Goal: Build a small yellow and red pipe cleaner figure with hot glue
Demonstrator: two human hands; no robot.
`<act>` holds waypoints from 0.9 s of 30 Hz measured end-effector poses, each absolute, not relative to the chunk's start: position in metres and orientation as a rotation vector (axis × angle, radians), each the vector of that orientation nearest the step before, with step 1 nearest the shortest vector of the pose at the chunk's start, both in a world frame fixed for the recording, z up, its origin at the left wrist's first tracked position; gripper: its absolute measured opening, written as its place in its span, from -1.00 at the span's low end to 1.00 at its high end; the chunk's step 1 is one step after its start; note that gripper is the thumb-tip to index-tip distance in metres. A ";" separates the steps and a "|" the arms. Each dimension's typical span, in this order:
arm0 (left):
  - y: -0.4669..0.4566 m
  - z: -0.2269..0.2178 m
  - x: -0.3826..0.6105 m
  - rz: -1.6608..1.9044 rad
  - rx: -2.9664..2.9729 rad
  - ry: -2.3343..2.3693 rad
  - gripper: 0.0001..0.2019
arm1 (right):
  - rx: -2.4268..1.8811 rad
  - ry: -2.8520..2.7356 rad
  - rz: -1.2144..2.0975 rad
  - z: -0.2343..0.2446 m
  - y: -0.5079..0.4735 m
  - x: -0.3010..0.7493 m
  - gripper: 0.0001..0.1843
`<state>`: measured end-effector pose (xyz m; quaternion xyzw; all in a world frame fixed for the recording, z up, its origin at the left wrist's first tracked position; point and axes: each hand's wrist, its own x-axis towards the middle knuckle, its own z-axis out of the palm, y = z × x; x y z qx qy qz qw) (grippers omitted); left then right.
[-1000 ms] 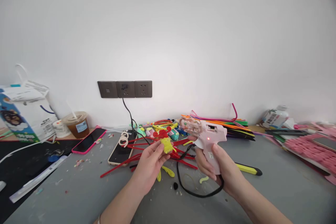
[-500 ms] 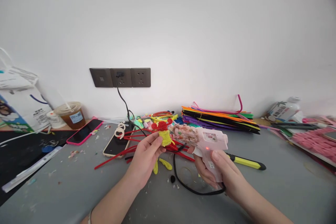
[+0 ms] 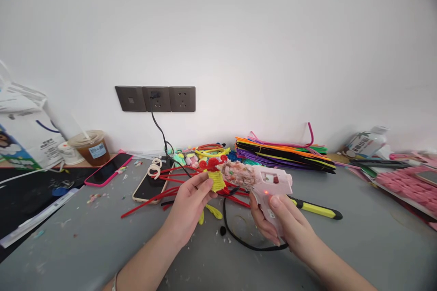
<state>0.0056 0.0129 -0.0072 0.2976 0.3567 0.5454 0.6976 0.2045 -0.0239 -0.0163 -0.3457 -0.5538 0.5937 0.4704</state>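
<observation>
Between thumb and fingers, my left hand [image 3: 191,204] pinches a small yellow and red pipe cleaner figure [image 3: 217,181]. The figure's body is wound yellow, with red curls on top. My right hand [image 3: 290,223] is wrapped around the handle of a pale pink hot glue gun [image 3: 269,186], whose red light is lit. Old glue and coloured scraps crust the gun's front end. Its tip is at the figure's upper right side; whether they touch, I cannot tell. Red pipe cleaners [image 3: 146,202] lie behind my left hand, and yellow loops [image 3: 214,211] below the figure.
A bundle of coloured pipe cleaners [image 3: 283,154] lies by the wall. Right of the glue gun is a yellow and black utility knife [image 3: 317,209]. Two phones [image 3: 109,170], a drink cup [image 3: 92,148] and a black cord [image 3: 228,232] are around. A black pompom [image 3: 223,230] sits nearer me.
The glue gun's tip has moved slightly left, up to the figure's top. My left hand has stayed nearly still with the figure. The view has shifted a little.
</observation>
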 end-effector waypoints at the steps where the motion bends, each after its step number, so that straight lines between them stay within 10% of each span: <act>1: 0.013 -0.008 0.006 1.219 0.660 0.799 -0.65 | -0.859 -1.360 1.451 -0.015 -0.024 0.204 -0.43; 27: 0.013 -0.010 0.005 1.224 0.658 0.830 -0.79 | -0.858 -1.480 1.498 -0.015 -0.025 0.208 -0.34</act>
